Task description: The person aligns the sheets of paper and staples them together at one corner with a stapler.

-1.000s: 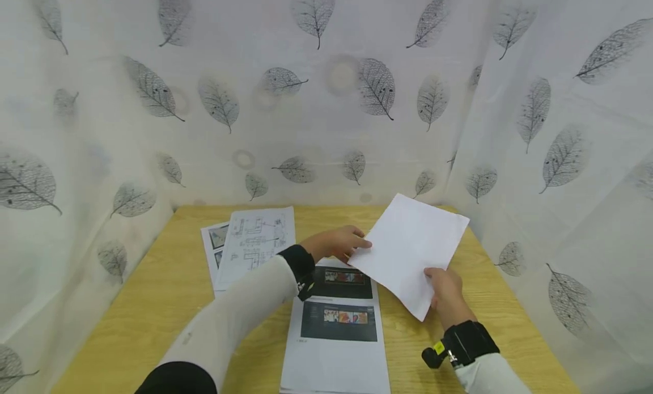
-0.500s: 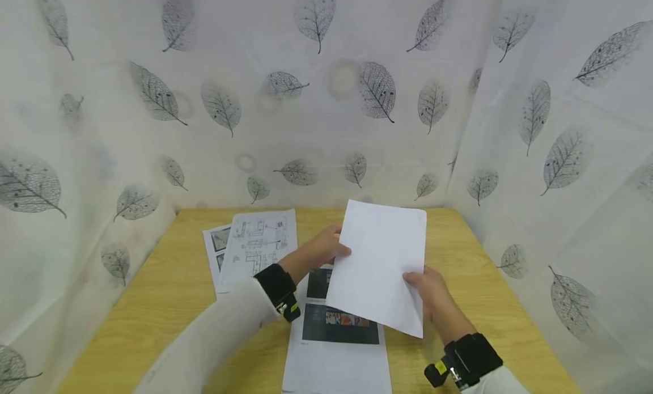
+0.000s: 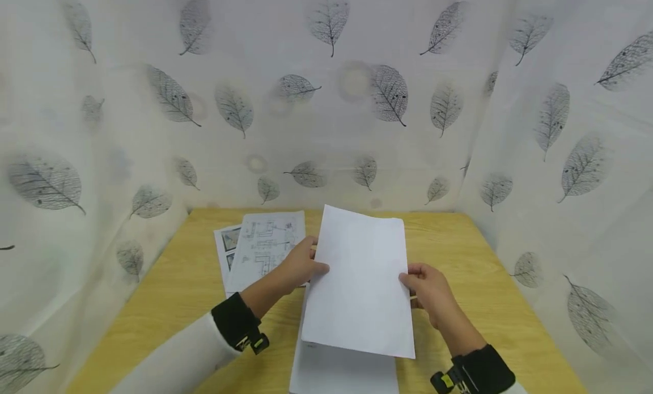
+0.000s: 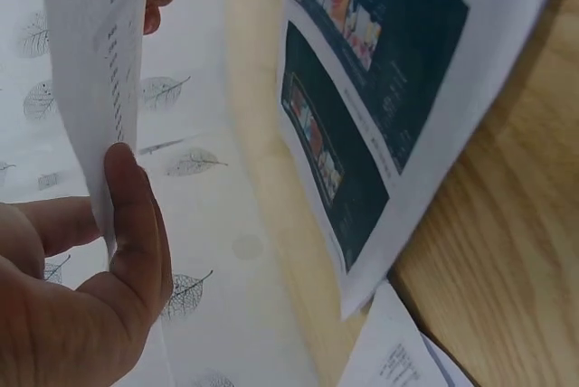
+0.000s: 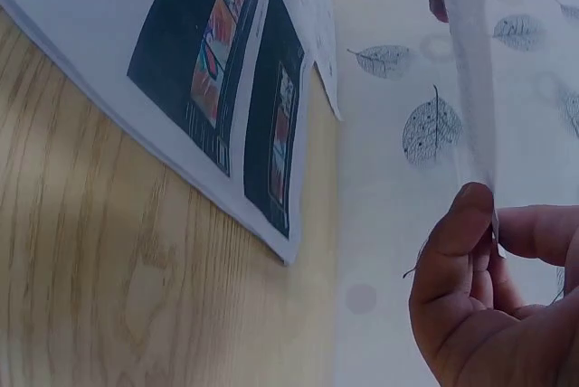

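A white sheet of paper (image 3: 359, 283), blank on the side facing me, is held up between both hands. My left hand (image 3: 298, 266) pinches its left edge, thumb on the near side. At the right edge my right hand (image 3: 431, 289) pinches it between thumb and fingers. Print shows on the sheet's far side in the left wrist view. Below the sheet lies a stack of printed pages (image 3: 344, 374); its top page, with two dark picture blocks (image 4: 380, 52), is clear in both wrist views but mostly covered in the head view.
On the left of the wooden table (image 3: 168, 326), a page of line drawings (image 3: 265, 246) overlaps another page with pictures (image 3: 228, 244). A white curtain (image 3: 326, 116) with a leaf pattern surrounds the table at the back and sides.
The sheet has moved left from the right side of the table to over the stack, turning from slanted to nearly straight. Both hands have moved left with it.
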`<state>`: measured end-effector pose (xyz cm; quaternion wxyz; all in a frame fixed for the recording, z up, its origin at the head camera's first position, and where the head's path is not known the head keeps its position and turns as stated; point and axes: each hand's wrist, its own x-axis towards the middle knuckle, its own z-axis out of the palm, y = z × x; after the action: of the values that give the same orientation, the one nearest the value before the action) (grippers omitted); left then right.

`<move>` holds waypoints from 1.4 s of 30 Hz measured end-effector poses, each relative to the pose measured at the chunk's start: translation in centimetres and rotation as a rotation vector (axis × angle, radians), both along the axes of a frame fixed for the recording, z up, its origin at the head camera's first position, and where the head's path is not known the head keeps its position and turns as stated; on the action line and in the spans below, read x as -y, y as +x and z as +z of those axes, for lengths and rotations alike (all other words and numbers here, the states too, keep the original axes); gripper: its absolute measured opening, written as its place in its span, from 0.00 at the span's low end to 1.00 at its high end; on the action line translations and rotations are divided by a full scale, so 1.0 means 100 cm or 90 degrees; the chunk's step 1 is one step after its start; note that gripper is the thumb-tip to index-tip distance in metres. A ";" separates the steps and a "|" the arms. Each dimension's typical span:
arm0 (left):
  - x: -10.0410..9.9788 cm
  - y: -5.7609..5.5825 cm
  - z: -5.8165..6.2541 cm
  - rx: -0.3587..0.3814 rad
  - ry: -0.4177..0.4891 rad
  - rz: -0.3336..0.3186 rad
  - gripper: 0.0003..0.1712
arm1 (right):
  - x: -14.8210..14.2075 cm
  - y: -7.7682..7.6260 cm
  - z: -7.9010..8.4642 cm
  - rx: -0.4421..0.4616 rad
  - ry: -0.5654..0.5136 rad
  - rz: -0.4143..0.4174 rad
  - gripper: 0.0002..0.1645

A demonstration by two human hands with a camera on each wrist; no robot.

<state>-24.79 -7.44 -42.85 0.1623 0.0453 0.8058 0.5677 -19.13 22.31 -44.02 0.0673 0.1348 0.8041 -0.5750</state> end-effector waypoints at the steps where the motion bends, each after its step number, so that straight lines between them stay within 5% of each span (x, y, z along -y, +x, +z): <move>1: 0.003 0.004 0.000 0.001 0.000 0.001 0.40 | 0.002 0.002 0.000 -0.003 0.008 0.005 0.23; 13: 0.027 0.045 -0.016 -0.014 -0.088 0.017 0.38 | 0.026 0.020 -0.005 -0.002 0.058 0.061 0.14; 24: 0.026 0.050 -0.053 0.010 -0.120 0.038 0.34 | 0.033 0.021 -0.021 0.021 0.103 0.090 0.16; 31: 0.026 0.052 -0.063 0.004 -0.122 0.029 0.38 | 0.033 0.018 -0.034 0.026 0.136 0.096 0.14; 42: 0.024 0.055 -0.071 -0.069 -0.178 0.015 0.37 | 0.035 0.019 -0.043 -0.001 0.242 0.118 0.12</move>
<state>-19.31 -9.82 -50.00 0.1168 0.0435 0.8850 0.4487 -17.24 18.85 -48.36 0.0929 0.0705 0.9070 -0.4047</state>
